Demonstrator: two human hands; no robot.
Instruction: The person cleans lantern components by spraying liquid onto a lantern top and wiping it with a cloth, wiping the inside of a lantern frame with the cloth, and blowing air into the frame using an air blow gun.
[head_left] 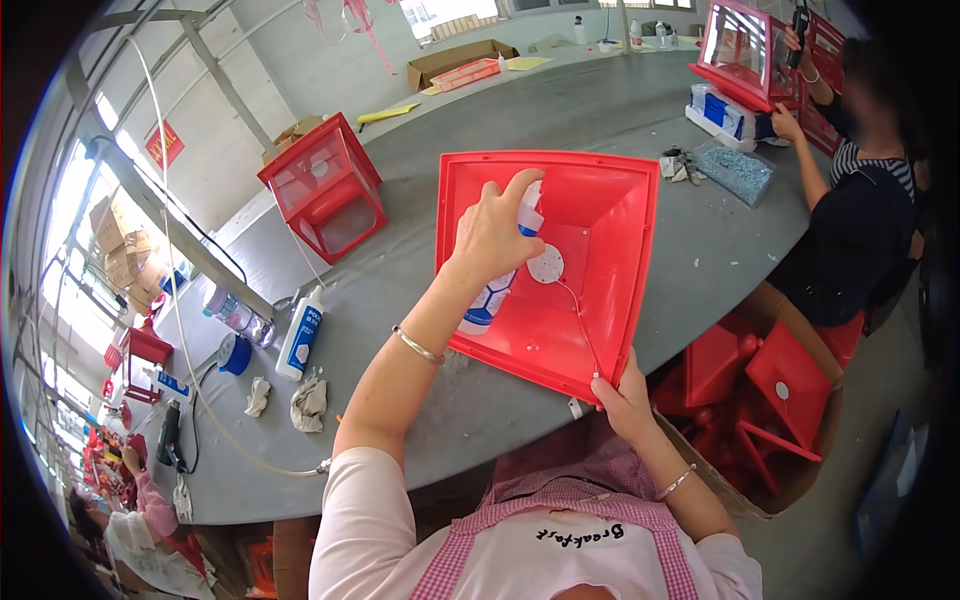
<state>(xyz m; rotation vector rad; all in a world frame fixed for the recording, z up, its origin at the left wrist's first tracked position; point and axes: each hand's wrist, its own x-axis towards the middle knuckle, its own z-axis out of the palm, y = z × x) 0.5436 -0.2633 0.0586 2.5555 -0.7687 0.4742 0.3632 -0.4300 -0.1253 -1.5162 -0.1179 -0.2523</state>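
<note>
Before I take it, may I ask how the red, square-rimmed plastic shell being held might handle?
The red plastic shell is probably stiff, its moulded walls holding their shape, and likely light for its size, being hollow; its glossy sides may feel slippery.

This looks like an assembly workshop: the big grey worktop [600, 110] carries a corded tool [168, 435] at eight o'clock, a co-worker [845, 225] handles a red frame [745, 82] at two, and a carton [735, 500] at four contains several red parts [790, 385].

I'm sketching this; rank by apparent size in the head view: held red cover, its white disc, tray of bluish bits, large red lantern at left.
Largest: red cover
Next: red lantern
Then: tray
Smallest: white disc
</note>
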